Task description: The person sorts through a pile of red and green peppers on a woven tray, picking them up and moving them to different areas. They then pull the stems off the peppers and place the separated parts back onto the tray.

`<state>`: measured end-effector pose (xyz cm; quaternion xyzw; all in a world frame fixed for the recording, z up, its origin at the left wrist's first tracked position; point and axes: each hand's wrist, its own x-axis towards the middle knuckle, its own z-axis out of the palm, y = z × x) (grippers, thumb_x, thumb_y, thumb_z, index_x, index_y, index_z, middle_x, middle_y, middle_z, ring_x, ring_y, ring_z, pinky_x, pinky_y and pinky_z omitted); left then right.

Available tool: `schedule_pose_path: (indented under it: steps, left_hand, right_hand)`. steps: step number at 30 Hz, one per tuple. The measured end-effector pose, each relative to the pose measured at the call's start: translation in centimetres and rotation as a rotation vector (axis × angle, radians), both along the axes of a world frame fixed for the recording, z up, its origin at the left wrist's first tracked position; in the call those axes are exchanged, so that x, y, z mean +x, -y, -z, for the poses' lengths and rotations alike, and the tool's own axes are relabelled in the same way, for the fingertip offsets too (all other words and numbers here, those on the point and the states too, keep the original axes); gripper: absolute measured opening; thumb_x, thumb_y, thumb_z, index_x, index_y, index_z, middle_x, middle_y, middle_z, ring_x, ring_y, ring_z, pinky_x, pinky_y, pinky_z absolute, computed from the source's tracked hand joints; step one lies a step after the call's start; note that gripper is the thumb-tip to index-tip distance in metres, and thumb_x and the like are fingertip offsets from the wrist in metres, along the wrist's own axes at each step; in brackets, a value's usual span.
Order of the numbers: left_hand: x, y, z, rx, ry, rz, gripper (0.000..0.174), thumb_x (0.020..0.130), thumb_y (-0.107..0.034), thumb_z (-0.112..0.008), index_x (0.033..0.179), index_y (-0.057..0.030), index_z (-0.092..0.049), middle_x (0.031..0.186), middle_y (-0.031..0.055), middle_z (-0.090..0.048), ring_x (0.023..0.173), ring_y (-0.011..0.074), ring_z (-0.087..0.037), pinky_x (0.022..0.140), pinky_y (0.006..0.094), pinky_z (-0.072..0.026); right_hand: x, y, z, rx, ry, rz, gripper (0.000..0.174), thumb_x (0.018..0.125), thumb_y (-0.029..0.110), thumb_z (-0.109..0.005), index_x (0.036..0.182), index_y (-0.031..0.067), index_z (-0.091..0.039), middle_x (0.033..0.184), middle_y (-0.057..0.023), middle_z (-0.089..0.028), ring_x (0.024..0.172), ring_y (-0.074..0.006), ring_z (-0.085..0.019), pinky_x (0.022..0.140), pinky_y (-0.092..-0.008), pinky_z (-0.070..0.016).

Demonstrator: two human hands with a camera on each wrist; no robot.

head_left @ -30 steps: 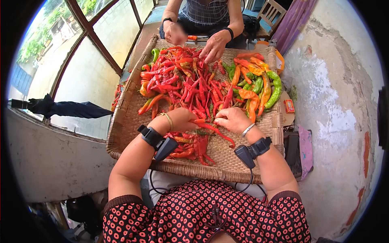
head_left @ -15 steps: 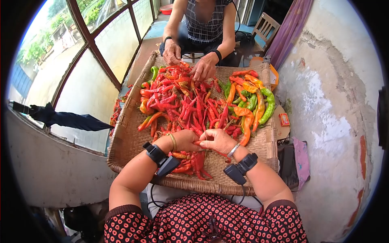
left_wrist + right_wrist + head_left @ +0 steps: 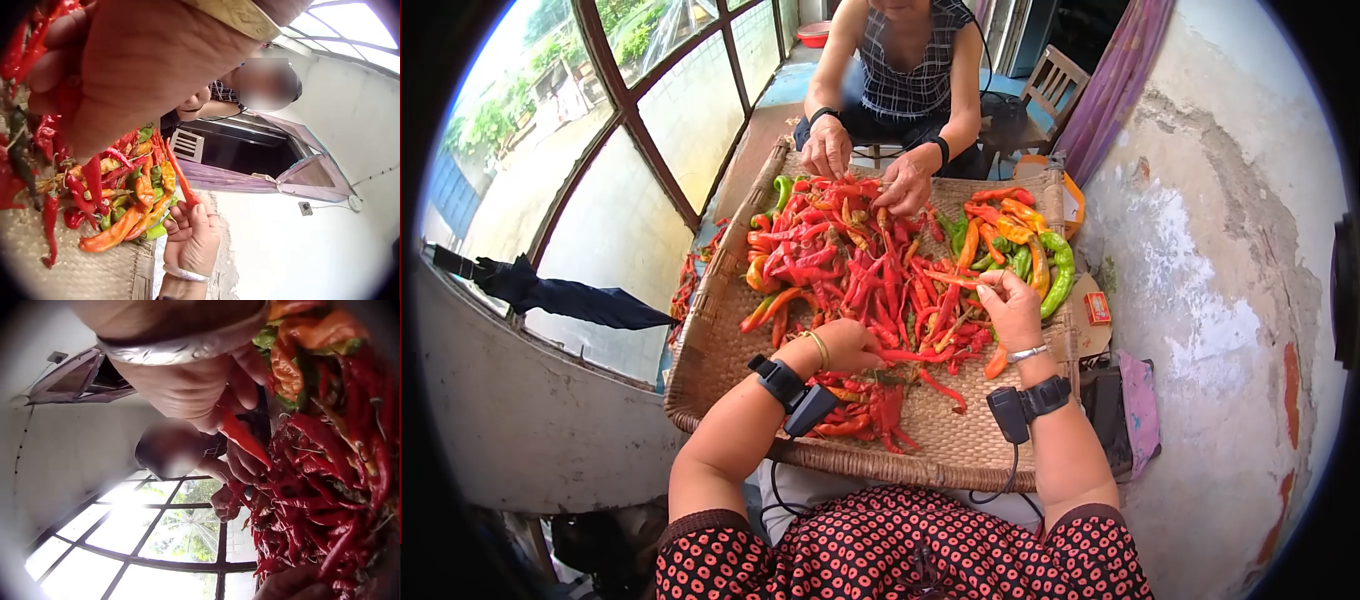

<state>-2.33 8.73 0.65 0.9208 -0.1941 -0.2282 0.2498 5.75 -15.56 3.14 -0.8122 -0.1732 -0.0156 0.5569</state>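
In the head view my right hand (image 3: 1012,308) is raised over the right side of the woven tray (image 3: 730,330), pinching a slender orange-red pepper (image 3: 953,279) that points left. The left wrist view shows this pepper (image 3: 181,172) upright between thumb and fingers. My left hand (image 3: 847,345) is low over the near part of the red pile, its fingers curled at a red pepper (image 3: 912,355) that sticks out to the right. Its fingertips are partly hidden. A curved red pepper (image 3: 943,391) lies on the weave between the hands.
Across the tray another person's hands (image 3: 908,182) work at the far edge of the red pile. Orange and green peppers (image 3: 1061,275) lie along the right side. Small red peppers (image 3: 865,420) lie near the front rim. A wall stands right, windows left.
My hands were close together over the near peppers and have separated. The right moved right and away from me, lifting the orange-red pepper; the left stayed low. The head view has tilted up.
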Motion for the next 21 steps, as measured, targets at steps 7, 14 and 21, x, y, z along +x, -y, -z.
schedule_pose_path:
  steps: [7, 14, 21]
  left_hand:
    - [-0.1, 0.9, -0.1, -0.424, -0.172, -0.211, 0.024, 0.081, -0.024, -0.055, 0.088, -0.0023, -0.061, 0.065, 0.0053, -0.058, 0.055, 0.0136, -0.058, 0.052, 0.0271, -0.0466]
    - [-0.4, 1.1, -0.3, -0.437, -0.168, -0.107, 0.02, 0.08, -0.023, -0.057, 0.089, -0.0047, -0.061, 0.067, 0.005, -0.058, 0.058, 0.0133, -0.057, 0.054, 0.0275, -0.0467]
    - [0.2, -0.9, -1.5, -0.129, 0.593, -0.316, 0.019, 0.074, -0.023, -0.06, 0.083, -0.0063, -0.06, 0.072, 0.0087, -0.059, 0.069, 0.026, -0.058, 0.061, 0.0343, -0.0458]
  right_hand:
    - [-1.7, -1.0, -0.3, -0.421, 0.497, -0.044, 0.034, 0.07, 0.018, -0.064, 0.1, 0.0042, -0.055, 0.088, -0.0125, -0.056, 0.083, -0.0264, -0.055, 0.072, -0.0341, -0.0444]
    - [-4.0, -2.6, 0.7, -0.42, 0.03, -0.628, 0.027, 0.074, 0.026, -0.059, 0.092, 0.0055, -0.059, 0.073, -0.0125, -0.06, 0.07, -0.026, -0.059, 0.065, -0.0338, -0.0456]
    - [-2.1, -1.4, 0.7, -0.417, -0.001, -0.425, 0.018, 0.072, 0.022, -0.06, 0.082, 0.007, -0.063, 0.071, -0.0128, -0.061, 0.069, -0.0261, -0.06, 0.063, -0.0343, -0.0464]
